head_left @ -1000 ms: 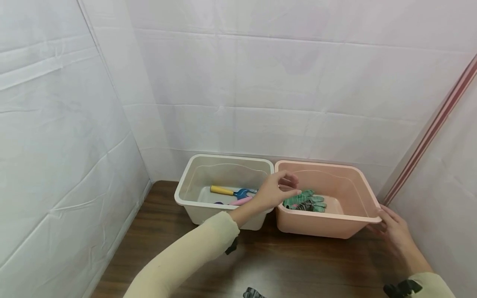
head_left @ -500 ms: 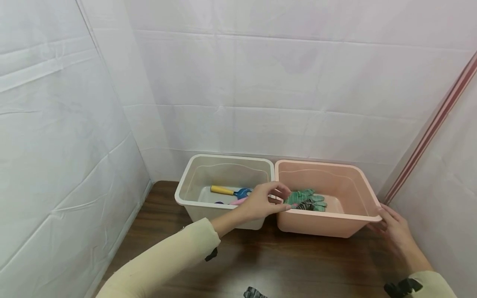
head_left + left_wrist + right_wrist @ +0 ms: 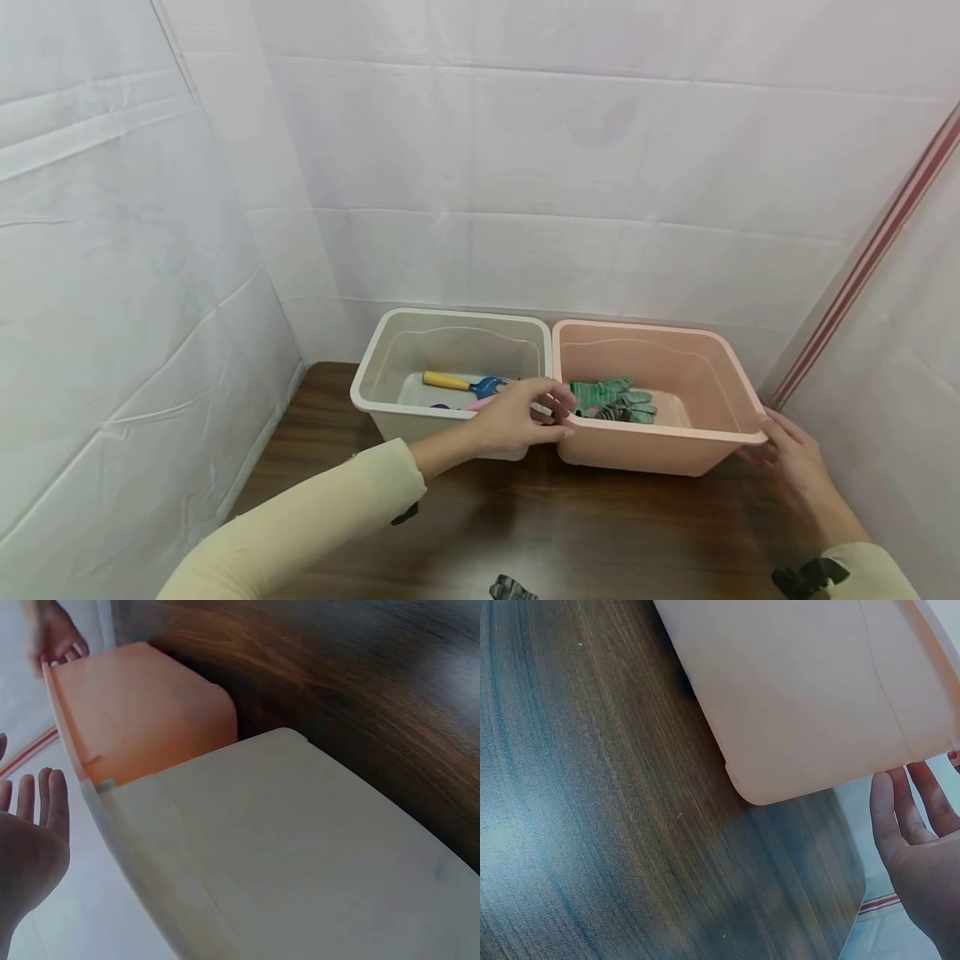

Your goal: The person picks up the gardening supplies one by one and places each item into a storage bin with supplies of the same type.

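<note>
A pink plastic bin (image 3: 645, 450) stands beside a grey-white bin (image 3: 450, 318) on the table. My right hand (image 3: 795, 458) grips the pink bin's right front corner by the rim; in the right wrist view its fingers (image 3: 889, 806) reach under the edge against the side wall. My left hand (image 3: 517, 417) is over the front of the two bins where they meet, fingers loosely bent and holding nothing; whether the fingertips touch the pink rim I cannot tell. Green gloves (image 3: 611, 396) and a dark striped glove (image 3: 617, 412) lie in the pink bin.
The grey-white bin holds a yellow-handled blue tool (image 3: 450, 382), a pink item (image 3: 477, 404) and a partly hidden purple item. A dark striped piece of fabric (image 3: 512, 588) lies at the front of the wooden table (image 3: 585, 533). White sheets (image 3: 480, 167) enclose the back and sides.
My left hand has drawn back from over the pink bin, toward the left and nearer me. My right hand and both bins have stayed in place.
</note>
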Tool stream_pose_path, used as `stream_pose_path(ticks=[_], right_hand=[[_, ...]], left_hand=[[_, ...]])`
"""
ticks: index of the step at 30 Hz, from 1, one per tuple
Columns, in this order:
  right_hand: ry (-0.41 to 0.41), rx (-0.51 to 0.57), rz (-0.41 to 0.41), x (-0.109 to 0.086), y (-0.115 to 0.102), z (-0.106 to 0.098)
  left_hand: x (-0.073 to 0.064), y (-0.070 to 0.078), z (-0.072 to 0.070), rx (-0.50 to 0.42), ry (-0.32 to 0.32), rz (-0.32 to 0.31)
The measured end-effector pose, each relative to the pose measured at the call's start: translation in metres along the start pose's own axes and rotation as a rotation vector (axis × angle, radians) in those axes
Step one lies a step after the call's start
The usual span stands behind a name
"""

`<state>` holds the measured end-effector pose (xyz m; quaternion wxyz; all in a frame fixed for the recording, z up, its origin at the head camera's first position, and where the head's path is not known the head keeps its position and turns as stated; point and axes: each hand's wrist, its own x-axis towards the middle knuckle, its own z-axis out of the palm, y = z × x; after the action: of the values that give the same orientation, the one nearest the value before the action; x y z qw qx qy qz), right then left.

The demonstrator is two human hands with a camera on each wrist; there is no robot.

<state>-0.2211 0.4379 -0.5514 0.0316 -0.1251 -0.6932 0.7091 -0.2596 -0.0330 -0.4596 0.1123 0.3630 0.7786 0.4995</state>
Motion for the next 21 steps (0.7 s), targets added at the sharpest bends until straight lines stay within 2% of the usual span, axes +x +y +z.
stream_pose_path(ticks=[11, 16, 21], right_hand=[[-0.018, 0.025, -0.014, 0.0, 0.0, -0.002], [-0.029, 0.056, -0.032, 0.001, 0.002, -0.002], [-0.007, 0.041, -0.019, 0.0, 0.002, -0.001]], left_hand=[[-0.009, -0.002, 0.0, 0.015, -0.013, 0.005], [-0.016, -0.001, -0.003, 0.049, -0.049, 0.035], [-0.024, -0.004, -0.003, 0.058, -0.097, 0.031]])
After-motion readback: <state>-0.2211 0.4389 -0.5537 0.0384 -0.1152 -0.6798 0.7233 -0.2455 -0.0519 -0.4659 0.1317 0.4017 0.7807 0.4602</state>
